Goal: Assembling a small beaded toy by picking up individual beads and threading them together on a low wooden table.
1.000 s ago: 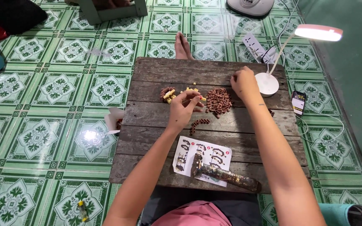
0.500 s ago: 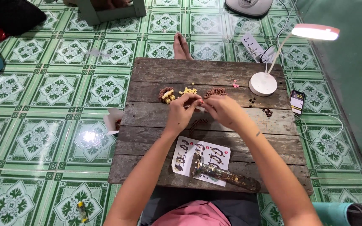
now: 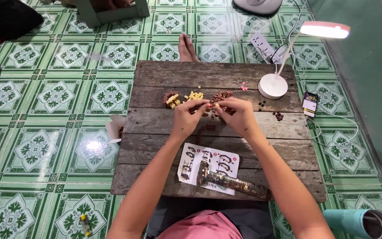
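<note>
Brown and yellow small bricks point(image 3: 219, 96) lie heaped on the wooden table point(image 3: 164, 121), just beyond both hands; the left hand point(image 3: 187, 118) and right hand point(image 3: 239, 116) meet fingertip to fingertip, pinching a tiny piece point(image 3: 213, 106) between them; a printed instruction sheet point(image 3: 208, 166) lies nearer the body.

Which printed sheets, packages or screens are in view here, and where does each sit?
Instruction sheet: table's near edge, white rectangle with dark figures and red dots.
Phone: floor at the table's right edge, lit screen, dark frame.
Small white box: floor at the table's left edge, open.
</note>
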